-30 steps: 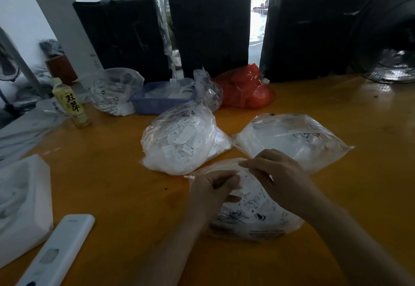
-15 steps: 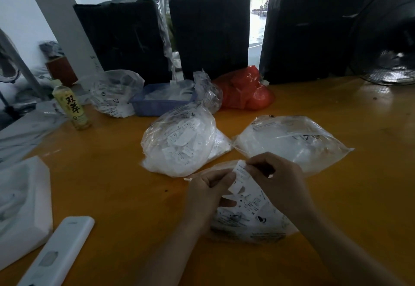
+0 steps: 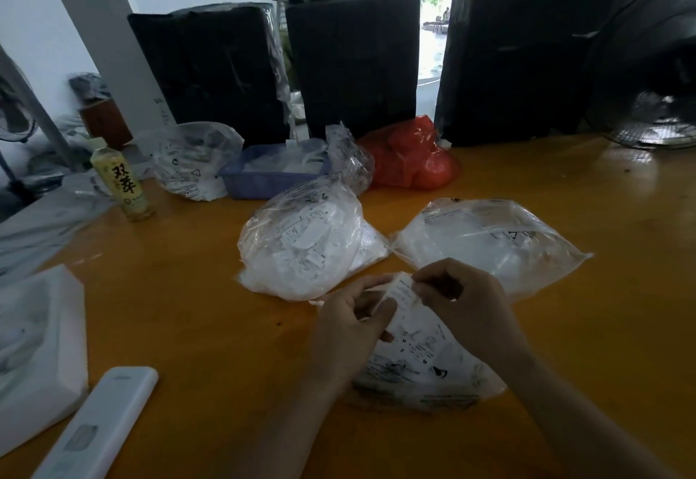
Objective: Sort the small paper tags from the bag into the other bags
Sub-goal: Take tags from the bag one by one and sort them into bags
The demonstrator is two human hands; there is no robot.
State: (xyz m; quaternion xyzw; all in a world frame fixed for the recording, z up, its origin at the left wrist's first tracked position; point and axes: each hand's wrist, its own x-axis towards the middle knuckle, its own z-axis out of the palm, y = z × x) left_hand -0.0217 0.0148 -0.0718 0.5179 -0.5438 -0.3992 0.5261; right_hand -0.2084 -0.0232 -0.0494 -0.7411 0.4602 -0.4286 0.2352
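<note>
1. While your head camera looks down at the orange table [image 3: 169,290], both your hands meet over the nearest clear bag [image 3: 425,365], which lies flat on the table right in front of you and shows printed paper tags through its plastic.
2. Your left hand [image 3: 350,328] and your right hand [image 3: 463,298] both pinch one small paper tag [image 3: 401,290], held up between them just above the bag's far edge; your left fingers close on its lower left side, your right fingers on its right side.
3. Beyond your hands, a rounded bag of tags [image 3: 301,249] sits to the left and a flatter clear bag [image 3: 489,241] to the right, their near corners almost touching.
4. Further back you see a blue tray [image 3: 271,181], a red bag [image 3: 410,158], another clear bag [image 3: 192,162] and a drink bottle [image 3: 122,181].
5. Near your left forearm lies a white remote [image 3: 94,429], beside a white foam block [image 3: 41,347].
</note>
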